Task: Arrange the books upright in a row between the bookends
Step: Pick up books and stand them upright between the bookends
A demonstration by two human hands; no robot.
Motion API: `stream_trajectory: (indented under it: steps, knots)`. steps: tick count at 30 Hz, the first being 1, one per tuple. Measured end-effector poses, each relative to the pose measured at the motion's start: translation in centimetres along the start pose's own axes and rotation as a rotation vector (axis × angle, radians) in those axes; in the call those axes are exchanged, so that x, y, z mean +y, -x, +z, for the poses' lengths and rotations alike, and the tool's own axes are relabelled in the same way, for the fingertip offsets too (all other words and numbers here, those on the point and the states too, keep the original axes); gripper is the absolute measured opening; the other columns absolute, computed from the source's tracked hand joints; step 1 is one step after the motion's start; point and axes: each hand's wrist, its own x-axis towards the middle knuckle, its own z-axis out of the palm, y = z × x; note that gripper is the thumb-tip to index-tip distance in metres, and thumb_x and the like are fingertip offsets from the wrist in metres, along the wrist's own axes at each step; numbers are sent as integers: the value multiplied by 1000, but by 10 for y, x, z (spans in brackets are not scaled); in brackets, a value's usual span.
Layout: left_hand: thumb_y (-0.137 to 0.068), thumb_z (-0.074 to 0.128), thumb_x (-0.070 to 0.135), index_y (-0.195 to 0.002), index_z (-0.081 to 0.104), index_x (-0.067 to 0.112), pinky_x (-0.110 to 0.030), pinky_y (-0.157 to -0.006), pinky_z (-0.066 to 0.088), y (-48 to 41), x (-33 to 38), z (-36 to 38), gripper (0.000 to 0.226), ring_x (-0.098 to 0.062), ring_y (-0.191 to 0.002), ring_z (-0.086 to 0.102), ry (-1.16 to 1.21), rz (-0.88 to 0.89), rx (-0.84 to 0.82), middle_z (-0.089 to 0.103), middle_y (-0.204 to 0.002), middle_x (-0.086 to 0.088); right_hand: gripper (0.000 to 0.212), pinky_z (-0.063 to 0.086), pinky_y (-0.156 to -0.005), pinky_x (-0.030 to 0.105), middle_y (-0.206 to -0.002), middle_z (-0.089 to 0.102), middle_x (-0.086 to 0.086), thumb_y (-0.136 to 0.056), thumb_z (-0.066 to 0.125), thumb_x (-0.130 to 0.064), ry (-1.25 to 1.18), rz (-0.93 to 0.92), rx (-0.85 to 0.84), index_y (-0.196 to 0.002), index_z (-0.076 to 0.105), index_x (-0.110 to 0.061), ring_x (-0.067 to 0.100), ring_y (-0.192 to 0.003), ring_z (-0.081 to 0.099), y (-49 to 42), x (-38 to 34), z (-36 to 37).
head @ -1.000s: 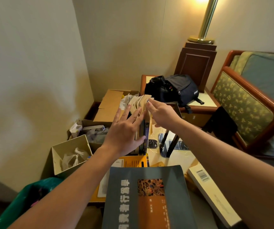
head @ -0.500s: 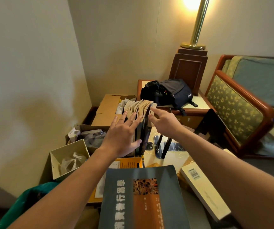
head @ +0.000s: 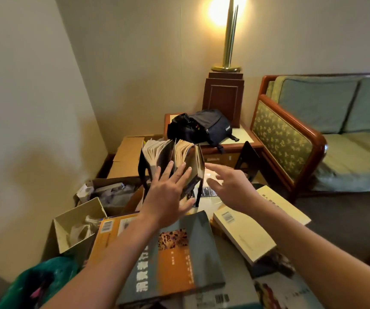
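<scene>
A few books (head: 180, 158) stand upright with yellowed pages fanned out at the top, against a black bookend (head: 143, 168) on their left. My left hand (head: 168, 197) lies flat with straight fingers against their near side. My right hand (head: 228, 189) hovers open just right of them, fingers spread, touching nothing. A second black bookend (head: 247, 160) stands apart to the right. Loose books lie flat in front: a grey-and-orange one (head: 175, 253), an orange one (head: 110, 233), a cream one (head: 244, 235) and another cream one (head: 284, 205).
Open cardboard boxes (head: 79, 219) with clutter sit on the left, a brown box (head: 128, 157) behind. A black bag (head: 202, 127) lies on a wooden side table with a brass lamp (head: 228, 41). A sofa (head: 335, 130) fills the right. A green bag (head: 34, 284) sits at bottom left.
My right hand has let go of the top of the standing books and drawn back to the right, open. My left hand stays against them. The view has tilted up.
</scene>
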Motion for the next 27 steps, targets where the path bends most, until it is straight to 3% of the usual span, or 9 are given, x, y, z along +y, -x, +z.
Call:
stream_trajectory:
  steps: [3, 6, 8, 11, 17, 22, 24, 27]
  knots:
    - [-92, 50, 62, -158, 18, 26, -52, -124, 6, 4, 29, 13, 82, -26, -154, 9, 64, 0, -40, 14, -165, 3, 46, 51, -95, 28, -147, 54, 5, -102, 57, -29, -17, 94, -3, -147, 48, -31, 23, -129, 56, 29, 19, -15]
    - [-94, 46, 63, -159, 14, 27, -53, -125, 8, 7, 59, 27, 81, -23, -155, 3, 102, 18, -111, 9, -166, 5, 46, 41, -81, 14, -148, 53, 6, -102, 55, -30, 7, 160, 8, -148, 47, -33, 19, -122, 58, 56, 45, -31]
    - [-95, 42, 65, -159, 10, 28, -51, -125, 7, 8, 80, 32, 81, -21, -155, -1, 133, 17, -163, 5, -166, 7, 47, 44, -87, 17, -150, 51, 4, -102, 55, -30, 4, 218, 21, -149, 46, -33, 19, -127, 55, 73, 59, -39]
    - [-95, 38, 67, -159, 6, 27, -48, -125, 3, 7, 111, 38, 81, -19, -154, -5, 171, 16, -240, 0, -167, 7, 48, 42, -108, 35, -150, 50, 2, -101, 57, -28, -15, 280, 36, -149, 46, -30, 22, -137, 47, 95, 81, -46]
    - [-94, 35, 71, -160, 1, 25, -43, -122, -6, 10, 165, 53, 87, -25, -154, -8, 218, 39, -424, -4, -167, 3, 52, 42, -111, 41, -149, 52, 3, -97, 62, -28, 79, 320, 74, -147, 50, -24, 22, -136, 47, 114, 126, -52]
    - [-92, 34, 73, -158, -11, 19, -56, -123, -5, 17, 182, 63, 96, -41, -150, -15, -15, 111, -554, -15, -166, -9, 55, 26, -120, 49, -163, 29, 5, -98, 56, -39, 176, 402, 45, -151, 42, -30, 30, -149, 26, 116, 152, -49]
    - [-96, 40, 62, -157, -13, 18, -57, -123, -1, 15, 182, 61, 92, -43, -150, -12, -62, 145, -578, -15, -165, -12, 61, 35, -116, 50, -163, 26, 6, -97, 59, -43, 126, 442, 54, -152, 39, -28, 31, -147, 30, 117, 156, -49]
    - [-100, 45, 49, -157, -12, 13, -55, -124, 6, 11, 184, 55, 88, -46, -150, -6, -132, 184, -606, -11, -165, -17, 54, 55, -95, 41, -135, 53, -2, -92, 68, -39, 1, 414, 112, -140, 51, -22, 25, -126, 54, 119, 157, -50]
